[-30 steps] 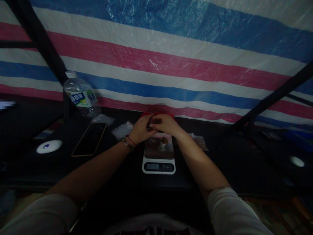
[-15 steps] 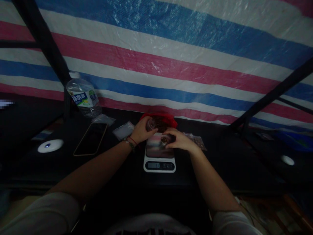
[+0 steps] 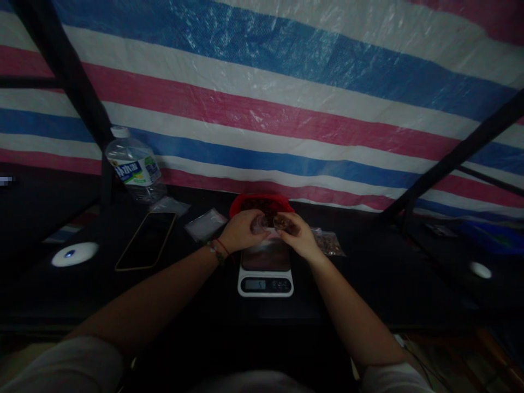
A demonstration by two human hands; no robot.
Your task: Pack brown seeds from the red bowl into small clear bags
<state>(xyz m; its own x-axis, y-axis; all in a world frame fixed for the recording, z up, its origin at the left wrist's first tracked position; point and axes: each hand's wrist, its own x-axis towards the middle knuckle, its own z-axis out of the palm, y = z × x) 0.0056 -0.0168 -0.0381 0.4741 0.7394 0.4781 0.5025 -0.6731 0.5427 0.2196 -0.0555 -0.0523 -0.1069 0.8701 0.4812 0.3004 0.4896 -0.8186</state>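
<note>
head view: left hand (image 3: 241,232) and right hand (image 3: 298,236) both pinch a small clear bag (image 3: 268,222) above the scale (image 3: 266,270), red bowl (image 3: 260,205) just behind.

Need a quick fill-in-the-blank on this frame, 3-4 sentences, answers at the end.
1. Both hands, the left hand and the right hand, meet over the kitchen ____, which has a small display at its front.
2. The bowl just behind the hands is ____ in colour.
3. The phone lies flat to the ____ of the left hand.
4. The water bottle stands upright behind the ____.

Missing words: scale; red; left; phone
</note>
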